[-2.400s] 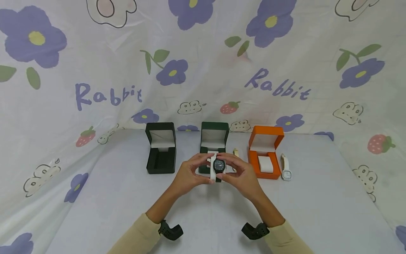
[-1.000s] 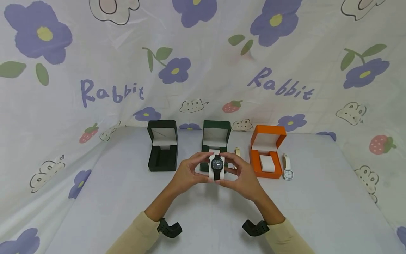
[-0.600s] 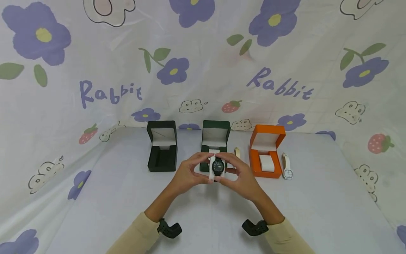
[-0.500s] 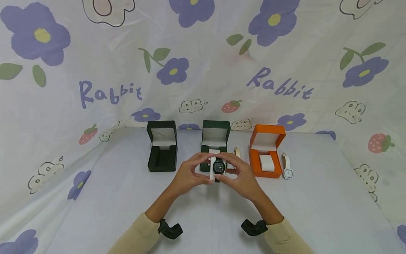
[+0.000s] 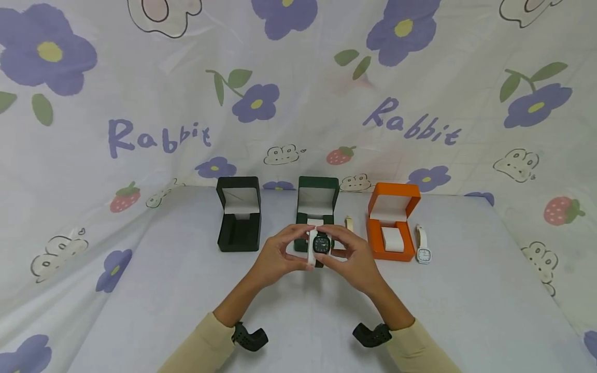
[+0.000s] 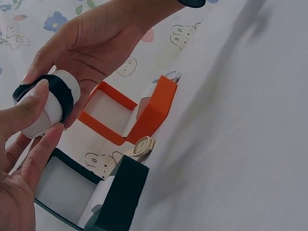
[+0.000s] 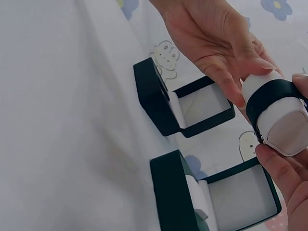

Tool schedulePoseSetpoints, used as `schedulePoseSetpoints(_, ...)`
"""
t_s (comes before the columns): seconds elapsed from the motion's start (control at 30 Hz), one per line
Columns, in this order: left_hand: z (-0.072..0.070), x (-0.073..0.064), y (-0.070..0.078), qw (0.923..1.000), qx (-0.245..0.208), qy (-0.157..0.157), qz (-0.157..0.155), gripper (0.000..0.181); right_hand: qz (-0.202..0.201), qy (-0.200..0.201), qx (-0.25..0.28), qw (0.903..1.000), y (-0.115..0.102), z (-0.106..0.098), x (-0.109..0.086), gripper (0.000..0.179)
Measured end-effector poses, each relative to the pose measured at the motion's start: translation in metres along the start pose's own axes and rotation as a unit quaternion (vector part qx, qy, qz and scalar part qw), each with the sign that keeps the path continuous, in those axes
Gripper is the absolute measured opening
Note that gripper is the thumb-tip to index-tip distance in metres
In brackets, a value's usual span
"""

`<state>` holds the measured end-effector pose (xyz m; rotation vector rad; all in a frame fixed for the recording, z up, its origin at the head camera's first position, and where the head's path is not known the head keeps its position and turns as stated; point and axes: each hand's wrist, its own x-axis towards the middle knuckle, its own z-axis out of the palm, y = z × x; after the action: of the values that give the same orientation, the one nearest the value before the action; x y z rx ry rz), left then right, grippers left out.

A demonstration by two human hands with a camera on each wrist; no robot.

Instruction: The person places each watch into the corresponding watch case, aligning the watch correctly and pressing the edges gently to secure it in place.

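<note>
Both hands hold a white watch cushion [image 5: 311, 249] with a black wristwatch [image 5: 321, 243] strapped round it, in front of the green box. My left hand [image 5: 279, 255] grips its left end between thumb and fingers. At the other end my right hand [image 5: 353, 255] pinches it, thumb at the lower edge of the dark dial. In the left wrist view the dark strap [image 6: 61, 96] wraps the cushion. The right wrist view shows a bare rounded cushion end [image 7: 288, 132] beside the strap.
An open green watch box [image 5: 318, 194] holding a white cushion stands behind the hands. An open black box [image 5: 238, 228] is left, an open orange box [image 5: 393, 207] with a white cushion right. A gold watch [image 5: 349, 224] and a white watch [image 5: 423, 249] lie beside boxes.
One second ago the watch sat centred on the cushion in the head view. Now it appears further right with more white at left, and the right thumb is higher, at the dial's edge.
</note>
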<state>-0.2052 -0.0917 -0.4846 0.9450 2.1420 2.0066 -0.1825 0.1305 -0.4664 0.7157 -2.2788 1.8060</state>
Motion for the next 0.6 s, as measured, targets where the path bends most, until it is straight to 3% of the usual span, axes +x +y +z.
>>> schedulePoseSetpoints(0.17, -0.002, -0.001, -0.001, 1.0000, -0.001, 0.000, 0.002, 0.079, 0.001, 0.001, -0.008, 1.0000, 0.001, 0.002, 0.000, 0.053)
schedulePoseSetpoints(0.4, -0.013, -0.006, -0.002, 0.9998, 0.001, 0.013, -0.016, 0.080, 0.017, -0.047, -0.050, 0.9975, -0.006, 0.002, 0.001, 0.086)
schedulePoseSetpoints(0.6, -0.023, -0.010, 0.000, 0.9998, 0.005, 0.015, -0.011, 0.081, -0.020, -0.064, -0.063, 0.9958, -0.030, 0.004, 0.003, 0.080)
